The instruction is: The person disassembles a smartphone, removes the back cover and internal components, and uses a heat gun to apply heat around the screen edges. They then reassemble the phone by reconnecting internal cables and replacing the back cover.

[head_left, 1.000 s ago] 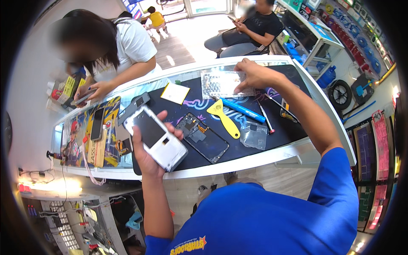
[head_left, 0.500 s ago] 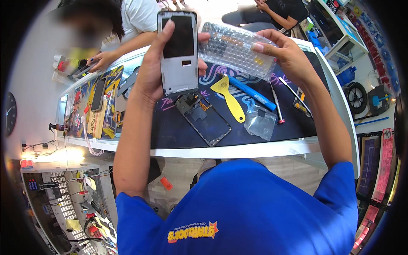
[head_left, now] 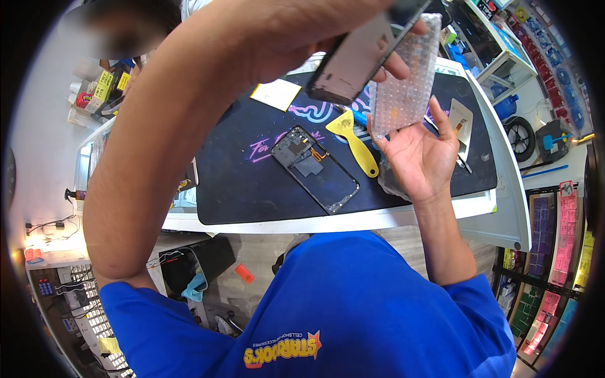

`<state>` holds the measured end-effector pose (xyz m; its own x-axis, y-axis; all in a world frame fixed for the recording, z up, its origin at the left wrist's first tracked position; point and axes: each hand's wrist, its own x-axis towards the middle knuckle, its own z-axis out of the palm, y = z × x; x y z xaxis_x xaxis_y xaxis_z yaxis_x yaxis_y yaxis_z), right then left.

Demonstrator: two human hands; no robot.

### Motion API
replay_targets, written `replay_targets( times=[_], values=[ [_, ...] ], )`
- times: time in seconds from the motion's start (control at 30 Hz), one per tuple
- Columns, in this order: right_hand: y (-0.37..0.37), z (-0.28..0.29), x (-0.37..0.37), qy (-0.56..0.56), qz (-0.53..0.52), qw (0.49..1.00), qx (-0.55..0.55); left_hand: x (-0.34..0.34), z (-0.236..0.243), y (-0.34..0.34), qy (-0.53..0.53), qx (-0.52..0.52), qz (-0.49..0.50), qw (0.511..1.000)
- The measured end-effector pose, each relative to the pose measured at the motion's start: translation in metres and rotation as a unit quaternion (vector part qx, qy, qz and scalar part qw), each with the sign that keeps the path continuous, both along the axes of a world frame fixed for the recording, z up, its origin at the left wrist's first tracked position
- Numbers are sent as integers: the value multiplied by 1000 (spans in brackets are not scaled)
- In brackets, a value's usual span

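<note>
My left hand is raised across the bench, its forearm crossing the upper left of the view. It grips a phone screen panel, grey-white and tilted, with fingertips curled round its edge. Beside the panel stands a clear bubble-wrap pouch, upright. The pouch's lower end sits in my right hand, palm up with the thumb apart; some of its fingers are hidden behind the wrap. A black phone mid-frame with an orange flex cable lies on the dark mat below.
A yellow plastic scraper lies right of the frame, near a partly covered blue tool. A white, yellow-edged card lies farther back. A clear plastic bag is under my right wrist. A black bin stands below the bench's left.
My left hand has swung right and up with the screen panel, which is now tilted. The pouch has turned from lengthwise to upright, and my right hand has dropped to its lower end.
</note>
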<state>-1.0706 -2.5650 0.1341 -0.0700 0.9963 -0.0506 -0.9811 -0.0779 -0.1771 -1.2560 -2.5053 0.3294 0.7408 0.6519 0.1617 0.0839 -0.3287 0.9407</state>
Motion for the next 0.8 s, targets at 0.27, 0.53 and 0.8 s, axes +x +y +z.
replay_targets(
  times=[0.27,0.53,0.8],
  values=[
    [-8,-6,-16,-10,-67,998,1,-17,17,8,-47,-42,-148,987],
    [-6,-11,-27,-130,-119,984,12,-36,6,20,-122,-14,-310,943],
    [-23,-6,-20,-240,-97,966,8,-84,-18,17,-272,-171,71,944]
  ],
)
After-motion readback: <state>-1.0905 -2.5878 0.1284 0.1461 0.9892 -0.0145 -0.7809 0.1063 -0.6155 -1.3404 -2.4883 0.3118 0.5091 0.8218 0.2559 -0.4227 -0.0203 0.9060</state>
